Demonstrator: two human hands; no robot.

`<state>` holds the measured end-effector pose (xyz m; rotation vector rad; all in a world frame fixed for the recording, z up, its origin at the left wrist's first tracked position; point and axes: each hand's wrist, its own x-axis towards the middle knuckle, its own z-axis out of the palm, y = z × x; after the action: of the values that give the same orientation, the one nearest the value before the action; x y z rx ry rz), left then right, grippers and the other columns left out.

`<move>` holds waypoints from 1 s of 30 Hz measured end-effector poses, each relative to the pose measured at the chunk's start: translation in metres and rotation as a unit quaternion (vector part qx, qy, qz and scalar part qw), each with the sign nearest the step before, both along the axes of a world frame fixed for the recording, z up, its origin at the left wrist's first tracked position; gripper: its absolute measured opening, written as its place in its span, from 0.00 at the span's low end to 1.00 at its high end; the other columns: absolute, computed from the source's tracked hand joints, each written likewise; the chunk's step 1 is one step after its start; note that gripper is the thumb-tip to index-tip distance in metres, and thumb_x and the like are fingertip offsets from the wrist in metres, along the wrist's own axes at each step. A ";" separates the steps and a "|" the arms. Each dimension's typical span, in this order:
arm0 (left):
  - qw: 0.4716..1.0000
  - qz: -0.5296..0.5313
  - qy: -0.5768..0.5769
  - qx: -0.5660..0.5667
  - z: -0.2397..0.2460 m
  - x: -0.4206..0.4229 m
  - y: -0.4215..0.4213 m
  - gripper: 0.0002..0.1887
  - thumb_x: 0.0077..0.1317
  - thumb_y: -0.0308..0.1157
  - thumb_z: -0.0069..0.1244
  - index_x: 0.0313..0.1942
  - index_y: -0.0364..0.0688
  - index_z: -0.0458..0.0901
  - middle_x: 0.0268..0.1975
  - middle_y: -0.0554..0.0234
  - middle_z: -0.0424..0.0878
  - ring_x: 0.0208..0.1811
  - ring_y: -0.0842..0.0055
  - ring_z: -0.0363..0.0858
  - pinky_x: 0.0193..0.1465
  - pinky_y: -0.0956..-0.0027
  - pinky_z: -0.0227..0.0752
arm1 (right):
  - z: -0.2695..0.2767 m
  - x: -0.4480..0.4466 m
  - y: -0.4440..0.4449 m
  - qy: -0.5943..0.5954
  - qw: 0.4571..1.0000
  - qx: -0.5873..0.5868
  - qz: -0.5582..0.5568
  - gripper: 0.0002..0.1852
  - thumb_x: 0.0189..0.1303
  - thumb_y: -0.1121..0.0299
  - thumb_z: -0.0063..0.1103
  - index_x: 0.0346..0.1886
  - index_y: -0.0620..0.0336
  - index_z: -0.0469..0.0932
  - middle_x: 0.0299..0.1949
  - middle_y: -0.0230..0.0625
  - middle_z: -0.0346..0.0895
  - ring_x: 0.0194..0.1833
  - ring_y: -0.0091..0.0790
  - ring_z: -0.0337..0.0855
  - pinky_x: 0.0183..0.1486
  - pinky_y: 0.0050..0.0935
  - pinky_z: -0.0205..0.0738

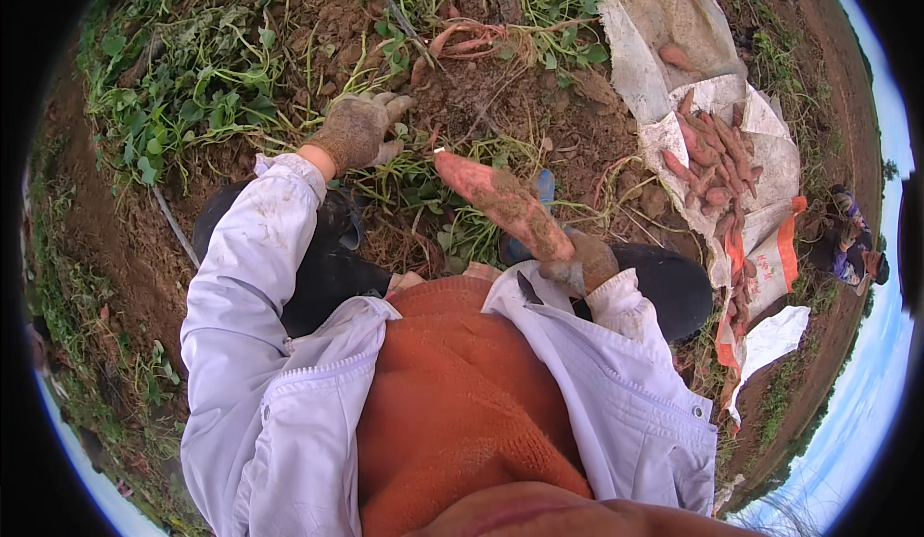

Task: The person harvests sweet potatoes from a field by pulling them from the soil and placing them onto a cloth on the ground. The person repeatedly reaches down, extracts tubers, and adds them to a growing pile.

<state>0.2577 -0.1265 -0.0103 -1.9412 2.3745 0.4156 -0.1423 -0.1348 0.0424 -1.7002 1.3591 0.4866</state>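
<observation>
A long pink sweet potato (505, 201), caked with soil along its upper side, is gripped at its near end by my right hand (588, 263) in a dirty work glove. Its far tip, with a small pale cut end, points up and left over green vines (465, 237). My left hand (363, 131), also gloved and muddy, is held above the soil and vine stems with its fingers apart and nothing in it. Beyond both hands, a cluster of thin reddish roots (473, 39) lies on the dug earth.
To the right, woven sacks (769, 136) are spread on the ground with a heap of sweet potatoes (715, 151) on them. Leafy vines (195, 97) cover the soil at upper left. A dark stick (408, 24) slants near the roots. Another person (852, 237) crouches at far right.
</observation>
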 end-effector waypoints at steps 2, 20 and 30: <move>0.999 -0.036 -0.019 -0.021 -0.005 -0.014 -0.002 0.36 0.60 0.49 0.60 0.67 0.47 0.71 0.63 0.53 0.78 0.58 0.59 0.80 0.60 0.55 0.71 | 0.001 -0.015 0.031 0.064 0.996 -0.028 0.063 0.35 0.42 0.48 0.71 0.55 0.55 0.81 0.43 0.51 0.85 0.47 0.52 0.86 0.51 0.45 0.79; 0.987 -0.120 -0.056 0.097 0.011 -0.039 0.004 0.30 0.61 0.45 0.60 0.62 0.46 0.76 0.55 0.48 0.83 0.53 0.54 0.82 0.56 0.54 0.74 | -0.036 -0.149 -0.140 -0.565 0.471 -0.084 -0.672 0.24 0.56 0.54 0.72 0.49 0.58 0.79 0.34 0.36 0.84 0.32 0.36 0.85 0.28 0.37 0.81; 0.993 -0.116 -0.004 0.008 0.056 -0.044 -0.011 0.30 0.57 0.40 0.61 0.61 0.41 0.76 0.58 0.53 0.81 0.58 0.57 0.78 0.64 0.52 0.68 | -0.116 -0.028 -0.231 -0.360 0.756 -0.032 -0.545 0.29 0.66 0.54 0.64 0.63 0.64 0.74 0.50 0.46 0.82 0.44 0.39 0.85 0.43 0.37 0.83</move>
<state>0.2136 -0.1372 0.0457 -1.6288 2.5427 0.4096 -0.1706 -0.3661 -0.0739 -0.7000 1.4629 -0.8206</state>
